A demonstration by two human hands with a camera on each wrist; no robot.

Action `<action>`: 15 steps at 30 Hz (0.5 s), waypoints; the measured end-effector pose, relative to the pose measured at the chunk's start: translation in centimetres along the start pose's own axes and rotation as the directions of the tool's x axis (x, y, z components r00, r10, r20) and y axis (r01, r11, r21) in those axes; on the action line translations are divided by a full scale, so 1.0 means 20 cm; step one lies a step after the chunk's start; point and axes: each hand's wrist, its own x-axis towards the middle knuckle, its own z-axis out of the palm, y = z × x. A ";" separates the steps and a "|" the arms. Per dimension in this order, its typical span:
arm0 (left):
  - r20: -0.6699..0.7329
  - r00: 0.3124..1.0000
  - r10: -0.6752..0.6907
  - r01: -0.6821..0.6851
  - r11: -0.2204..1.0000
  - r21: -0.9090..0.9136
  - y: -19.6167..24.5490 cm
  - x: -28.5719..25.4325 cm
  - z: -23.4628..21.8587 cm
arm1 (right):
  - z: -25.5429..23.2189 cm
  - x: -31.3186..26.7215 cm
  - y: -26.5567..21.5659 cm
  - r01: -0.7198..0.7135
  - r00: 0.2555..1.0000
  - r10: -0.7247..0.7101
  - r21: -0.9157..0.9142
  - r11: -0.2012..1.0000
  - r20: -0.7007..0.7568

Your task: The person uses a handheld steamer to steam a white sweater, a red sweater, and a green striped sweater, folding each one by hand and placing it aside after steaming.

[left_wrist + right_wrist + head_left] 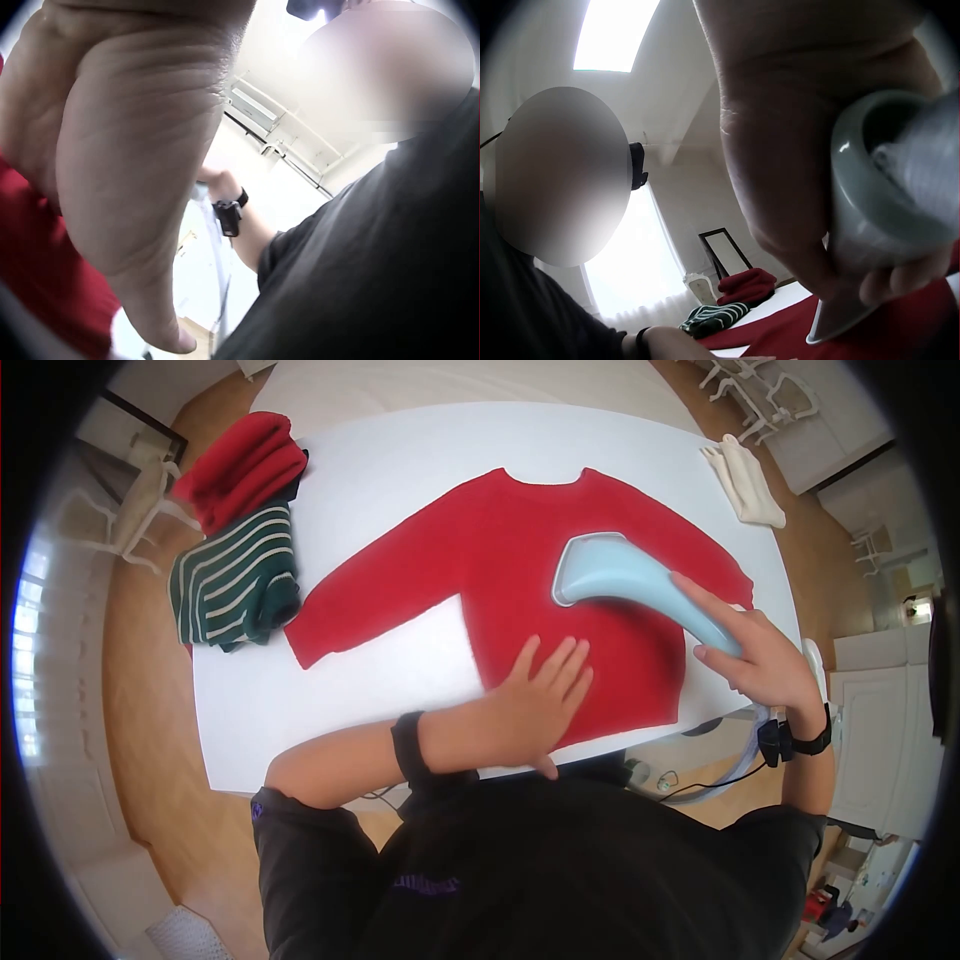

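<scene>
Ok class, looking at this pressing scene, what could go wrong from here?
The left hand lies flat on the red sweater, near the head of what looks like a steamer; heat might reach the fingers if the right hand swings it closer.

The hose hangs by the table's near edge and could snag.

The striped garment overhangs the left edge of the table, so a bump might tip it off.

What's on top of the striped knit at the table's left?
A folded red knit rests over the far end of the striped knit. Whatever lies between their layers is covered.
</scene>
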 end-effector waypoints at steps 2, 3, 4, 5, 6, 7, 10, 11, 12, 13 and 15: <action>0.046 0.995 0.091 -0.091 0.996 -0.013 0.07 -0.03 0.01 | 0.02 0.01 0.01 0.083 0.996 -0.084 -0.028 0.996 -0.029; 0.070 0.985 0.160 -0.156 0.986 -0.066 0.10 -0.03 0.03 | 0.02 0.04 -0.02 0.037 0.999 -0.037 -0.074 0.997 -0.003; 0.093 0.969 0.228 -0.217 0.969 -0.117 0.12 -0.03 0.04 | 0.02 0.07 -0.04 -0.007 1.000 0.009 -0.119 0.993 0.019; 0.088 0.973 0.215 -0.207 0.974 -0.091 0.14 -0.04 0.04 | 0.04 0.11 -0.03 0.031 1.000 -0.031 -0.091 0.995 0.007; 0.104 0.970 0.218 -0.210 0.974 -0.084 0.14 -0.04 0.04 | 0.04 0.16 -0.06 0.029 1.000 -0.030 -0.077 0.997 -0.005; 0.101 0.972 0.210 -0.202 0.976 -0.087 0.13 -0.04 0.04 | 0.02 0.20 -0.10 0.019 1.000 -0.017 -0.073 0.997 0.024; 0.104 0.972 0.211 -0.198 0.973 -0.121 0.11 -0.03 0.00 | 0.03 0.23 -0.08 0.038 0.999 -0.037 -0.060 0.997 0.010; 0.089 0.973 0.212 -0.197 0.968 -0.156 0.10 -0.04 -0.01 | 0.00 0.20 -0.09 0.037 0.999 -0.035 -0.043 0.998 0.029; 0.085 0.972 0.217 -0.202 0.967 -0.158 0.10 -0.04 -0.02 | -0.02 0.18 -0.09 0.036 0.998 -0.034 -0.039 0.999 0.053; 0.084 0.976 0.201 -0.186 0.970 -0.156 0.11 -0.04 -0.03 | 0.00 0.12 -0.02 0.101 0.995 -0.101 -0.047 0.994 0.011; 0.047 0.984 0.173 -0.161 0.970 -0.183 0.14 -0.04 -0.01 | 0.03 -0.03 0.09 0.133 0.991 -0.132 0.015 0.991 -0.020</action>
